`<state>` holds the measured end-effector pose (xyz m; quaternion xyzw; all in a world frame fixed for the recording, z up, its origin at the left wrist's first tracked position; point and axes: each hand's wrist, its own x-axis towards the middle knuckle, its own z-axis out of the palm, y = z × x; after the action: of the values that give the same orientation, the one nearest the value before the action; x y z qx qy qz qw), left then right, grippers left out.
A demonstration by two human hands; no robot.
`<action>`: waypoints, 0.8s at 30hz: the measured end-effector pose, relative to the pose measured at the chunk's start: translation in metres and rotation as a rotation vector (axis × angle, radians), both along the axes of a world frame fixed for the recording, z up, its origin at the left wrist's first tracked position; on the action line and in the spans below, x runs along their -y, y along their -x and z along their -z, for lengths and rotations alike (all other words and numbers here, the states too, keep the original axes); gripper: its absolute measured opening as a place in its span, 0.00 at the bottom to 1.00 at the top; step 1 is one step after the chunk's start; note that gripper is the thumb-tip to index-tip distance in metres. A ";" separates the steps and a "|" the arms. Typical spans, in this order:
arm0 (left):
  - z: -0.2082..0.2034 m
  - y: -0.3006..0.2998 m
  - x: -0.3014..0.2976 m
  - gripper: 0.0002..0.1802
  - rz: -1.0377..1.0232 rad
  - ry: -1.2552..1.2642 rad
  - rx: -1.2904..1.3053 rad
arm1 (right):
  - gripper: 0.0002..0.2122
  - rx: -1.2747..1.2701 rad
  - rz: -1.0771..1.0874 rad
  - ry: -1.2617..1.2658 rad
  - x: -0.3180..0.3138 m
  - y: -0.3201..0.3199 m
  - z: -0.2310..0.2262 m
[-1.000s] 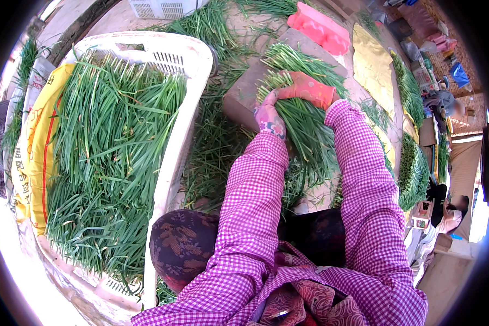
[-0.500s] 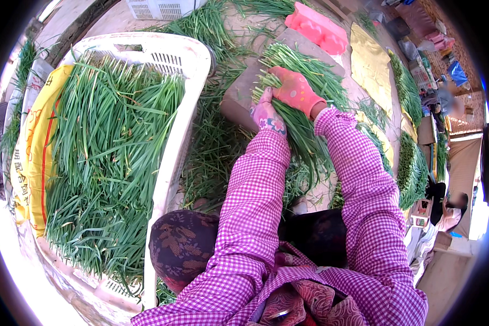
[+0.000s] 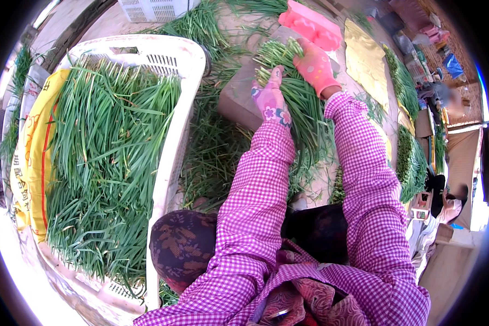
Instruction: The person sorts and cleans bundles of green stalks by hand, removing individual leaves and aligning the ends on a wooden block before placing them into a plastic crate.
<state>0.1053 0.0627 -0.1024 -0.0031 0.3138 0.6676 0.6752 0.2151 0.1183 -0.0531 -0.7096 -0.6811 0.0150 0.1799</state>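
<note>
A loose bundle of green chives (image 3: 299, 103) lies over a grey-brown block (image 3: 239, 100), its pale cut ends pointing away and its leaves hanging toward me. My right hand (image 3: 316, 68), in a pink-red dotted glove, is closed round stems at the bundle's far right. At the left side is my left hand (image 3: 271, 100), in a lilac flowered glove; a few stem ends show between its thumb and fingers. The undersides of both hands are hidden. A pink foam-like tray (image 3: 309, 26) rests just beyond the block.
To my left stands a white plastic crate (image 3: 198, 70) full of chives (image 3: 114, 152), with a yellow sack (image 3: 41, 157) along its side. Loose chives (image 3: 212, 157) cover the floor by the block. At right lie a yellow cloth (image 3: 367, 60) and stacked chives (image 3: 410, 163). Another person (image 3: 453, 206) sits farther right.
My hands have moved apart. The right one has shifted up and right to the stem ends, while the left has turned slightly and moved right along the bundle's side.
</note>
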 end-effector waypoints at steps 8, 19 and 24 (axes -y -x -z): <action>-0.026 0.034 -0.004 0.15 0.040 -0.177 0.042 | 0.22 0.132 0.365 -0.209 0.011 -0.106 -0.056; -0.027 0.058 0.006 0.12 0.594 -0.280 0.157 | 0.23 0.278 0.379 -0.141 0.037 -0.145 -0.107; 0.011 0.032 0.014 0.12 0.732 -0.234 0.026 | 0.21 0.090 0.001 -0.116 0.009 -0.073 -0.068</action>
<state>0.0729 0.0492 -0.1131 0.1778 0.2073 0.4137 0.8685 0.2885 0.1095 0.0144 -0.6982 -0.6880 -0.0564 0.1897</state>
